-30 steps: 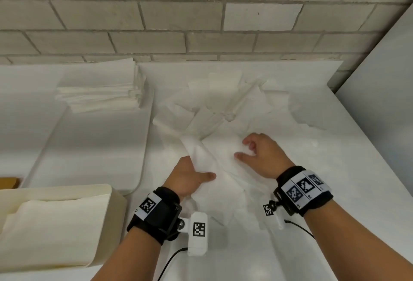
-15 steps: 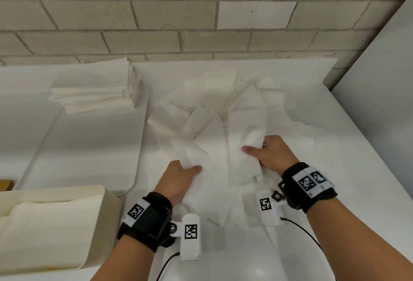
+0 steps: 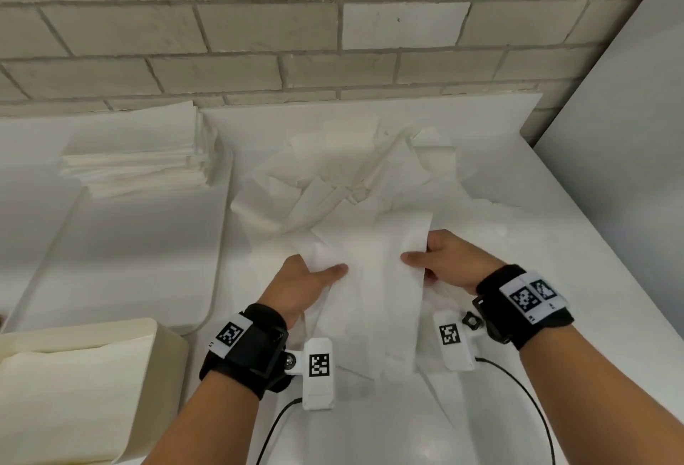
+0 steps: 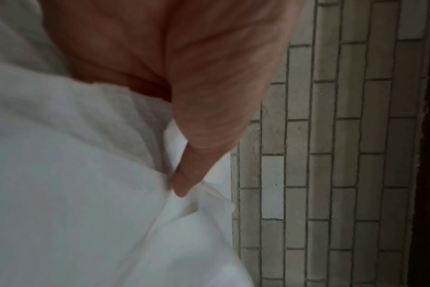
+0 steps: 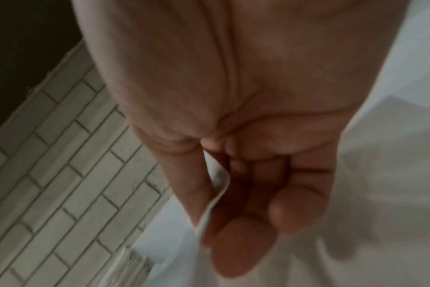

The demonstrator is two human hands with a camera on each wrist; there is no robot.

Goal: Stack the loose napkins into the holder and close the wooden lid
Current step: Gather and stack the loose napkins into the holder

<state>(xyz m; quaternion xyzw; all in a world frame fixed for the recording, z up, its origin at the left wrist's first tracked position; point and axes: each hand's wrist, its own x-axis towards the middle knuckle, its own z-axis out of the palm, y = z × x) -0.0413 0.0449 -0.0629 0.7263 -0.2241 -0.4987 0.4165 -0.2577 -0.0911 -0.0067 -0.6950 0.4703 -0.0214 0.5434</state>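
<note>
Between your two hands, a white napkin (image 3: 374, 279) hangs stretched, lifted above the table (image 3: 555, 279). Your left hand (image 3: 299, 288) grips its left edge: thumb laid across the top face, fingers hidden beneath the paper. Left wrist view confirms thumb pressed into a fold of napkin; the other fingers cannot be made out. Your right hand (image 3: 449, 264) pinches the right edge, thumb on top, fingers curled under; right wrist view shows the paper edge caught between thumb and curled fingers.

Just beyond both hands: the heap of loose napkins (image 3: 351, 175), crumpled and overlapping on the table, some lying directly under the held one. Beyond and left of your left hand: a squared stack of folded napkins (image 3: 137, 157) at the far end of a white tray (image 3: 122, 261). Near your left forearm, at the lower left: the cream holder (image 3: 166, 346), open on top, white napkins lying flat inside. Brick wall (image 3: 259, 38) behind the table. Lid not identifiable.
</note>
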